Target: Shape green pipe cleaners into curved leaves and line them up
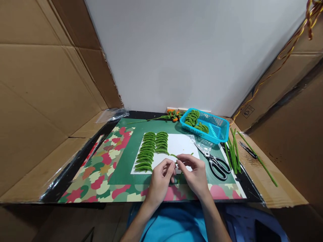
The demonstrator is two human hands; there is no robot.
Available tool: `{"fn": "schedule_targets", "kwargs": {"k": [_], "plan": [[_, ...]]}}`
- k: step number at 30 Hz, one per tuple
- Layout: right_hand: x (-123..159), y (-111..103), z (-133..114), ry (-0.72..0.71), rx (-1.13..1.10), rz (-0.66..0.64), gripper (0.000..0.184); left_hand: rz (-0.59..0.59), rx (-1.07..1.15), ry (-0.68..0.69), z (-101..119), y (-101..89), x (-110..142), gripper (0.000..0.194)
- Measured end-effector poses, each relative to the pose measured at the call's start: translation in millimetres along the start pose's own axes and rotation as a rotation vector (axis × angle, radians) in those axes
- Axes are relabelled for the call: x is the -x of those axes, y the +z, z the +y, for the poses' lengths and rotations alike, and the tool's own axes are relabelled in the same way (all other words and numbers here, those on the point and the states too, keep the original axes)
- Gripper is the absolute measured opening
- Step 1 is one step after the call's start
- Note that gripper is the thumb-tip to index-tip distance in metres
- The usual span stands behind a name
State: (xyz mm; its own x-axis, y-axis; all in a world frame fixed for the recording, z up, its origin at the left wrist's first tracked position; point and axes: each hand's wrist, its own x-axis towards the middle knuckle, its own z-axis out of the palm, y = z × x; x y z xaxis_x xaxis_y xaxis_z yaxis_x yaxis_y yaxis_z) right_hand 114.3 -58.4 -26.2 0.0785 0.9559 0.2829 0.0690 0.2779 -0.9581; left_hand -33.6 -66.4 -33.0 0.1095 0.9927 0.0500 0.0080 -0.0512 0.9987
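Observation:
My left hand (pixel 163 174) and my right hand (pixel 194 173) meet over the front of a white sheet (pixel 180 143), fingertips pinched close together. Between them is a fuzzy green pipe cleaner (pixel 173 155); one bit shows above my right fingers and another green length hangs below. The fingers cover its middle. Left of it on the sheet lie two columns of leaf shapes bent from green pipe cleaner (pixel 146 151), the right column (pixel 161 141) being shorter. Black-handled scissors (pixel 214 163) lie half open to the right of my right hand.
A blue basket (pixel 219 129) at the back right holds more green leaf shapes (pixel 193 117). Straight pipe cleaners (pixel 234 151) and dark snips (pixel 248 150) lie at the right. Orange flowers (pixel 175 118) lie behind the green mat (pixel 121 168). Cardboard walls (pixel 50 67) flank the table.

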Motion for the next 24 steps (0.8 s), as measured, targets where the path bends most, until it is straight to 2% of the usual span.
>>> {"fn": "schedule_targets", "kwargs": {"k": [10, 15, 24], "plan": [[-2.0, -3.8, -0.4, 0.123, -0.115, -0.046, 0.018, 0.032, -0.003, 0.005, -2.4, -0.3, 2.3, 0.034], [-2.0, -4.7, -3.5, 0.132, -0.103, -0.062, 0.021, 0.053, 0.010, -0.006, -2.8, 0.1, 0.9, 0.036], [-1.3, -10.1, -5.5, 0.174, -0.140, -0.038, 0.023, 0.175, 0.095, -0.006, 3.5, 1.1, 0.9, 0.031]]}}
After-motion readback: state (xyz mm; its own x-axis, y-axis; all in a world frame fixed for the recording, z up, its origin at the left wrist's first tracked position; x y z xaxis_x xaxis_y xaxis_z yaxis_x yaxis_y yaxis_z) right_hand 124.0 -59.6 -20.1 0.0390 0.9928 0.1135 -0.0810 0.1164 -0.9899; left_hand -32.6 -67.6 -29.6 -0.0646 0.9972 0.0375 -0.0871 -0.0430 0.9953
